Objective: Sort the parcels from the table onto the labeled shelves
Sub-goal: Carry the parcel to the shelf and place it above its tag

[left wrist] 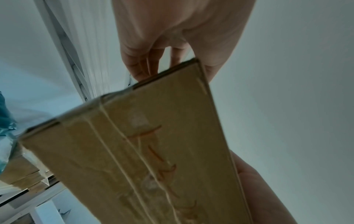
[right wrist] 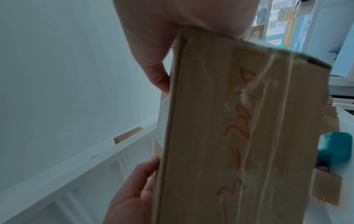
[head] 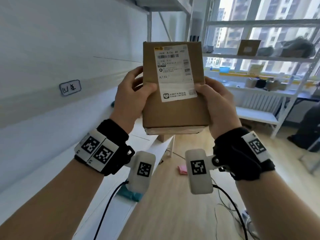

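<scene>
A brown cardboard parcel [head: 173, 111] with a white shipping label [head: 174, 71] marked A730 is held up in front of me, label facing me. My left hand [head: 133, 99] grips its left edge, thumb on the front face. My right hand [head: 214, 101] grips the right edge, thumb on the label's lower corner. In the left wrist view the parcel's taped end [left wrist: 153, 151] shows orange handwriting, with the left hand's fingers [left wrist: 141, 66] behind it. The right wrist view shows the same taped face [right wrist: 239, 128]. A handwritten shelf label [head: 70, 87] is stuck on the white shelf at left.
White shelving [head: 259, 58] by the window at right carries a cardboard box [head: 249, 47] and grey bags [head: 297, 46]. On the lower left shelf lie a teal parcel [head: 131, 194] and another box [head: 163, 137]. A pink item [head: 182, 169] and cables [head: 230, 205] are on the wooden floor.
</scene>
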A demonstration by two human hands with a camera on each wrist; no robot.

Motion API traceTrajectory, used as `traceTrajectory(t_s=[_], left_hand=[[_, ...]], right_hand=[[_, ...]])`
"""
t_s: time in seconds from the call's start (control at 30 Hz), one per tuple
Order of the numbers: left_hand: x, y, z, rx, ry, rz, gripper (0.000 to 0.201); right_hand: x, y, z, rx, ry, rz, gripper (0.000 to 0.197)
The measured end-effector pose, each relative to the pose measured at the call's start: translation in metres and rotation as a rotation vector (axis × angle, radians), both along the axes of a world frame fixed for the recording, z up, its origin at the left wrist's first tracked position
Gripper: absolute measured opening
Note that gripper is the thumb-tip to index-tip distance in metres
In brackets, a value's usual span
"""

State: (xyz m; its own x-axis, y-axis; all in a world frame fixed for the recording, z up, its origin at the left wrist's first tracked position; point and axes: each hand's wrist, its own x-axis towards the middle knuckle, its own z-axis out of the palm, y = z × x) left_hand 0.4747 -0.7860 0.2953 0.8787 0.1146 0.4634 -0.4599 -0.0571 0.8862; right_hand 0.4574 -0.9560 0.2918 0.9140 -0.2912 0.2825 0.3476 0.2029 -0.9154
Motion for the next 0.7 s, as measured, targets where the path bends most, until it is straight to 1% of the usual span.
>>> traceTrajectory(t_s=[0.13,0.23,0.33,0.47,0.57,0.7], left_hand=[[0.058,-0.022,0.004,-0.009,-0.028,0.024,0.052],[0.099,-0.043,0.007,0.007,-0.113,0.097,0.049],[0.142,-0.069,0.013,-0.012,-0.175,0.160,0.051],[0.204,-0.115,0.031,-0.002,-0.207,0.257,0.057],[0.251,-0.147,0.051,-0.013,-0.208,0.310,0.055],[0.303,-0.168,0.079,-0.009,-0.205,0.383,0.054]], right_hand=[[0.068,-0.023,0.006,-0.007,-0.029,0.033,0.034],[0.124,-0.042,0.009,-0.015,-0.056,0.069,0.030],[0.178,-0.067,0.017,-0.016,-0.101,0.163,0.031],[0.249,-0.112,0.042,-0.070,-0.152,0.256,0.032],[0.303,-0.145,0.066,-0.128,-0.179,0.318,0.034],[0.370,-0.168,0.092,-0.182,-0.231,0.407,0.040]])
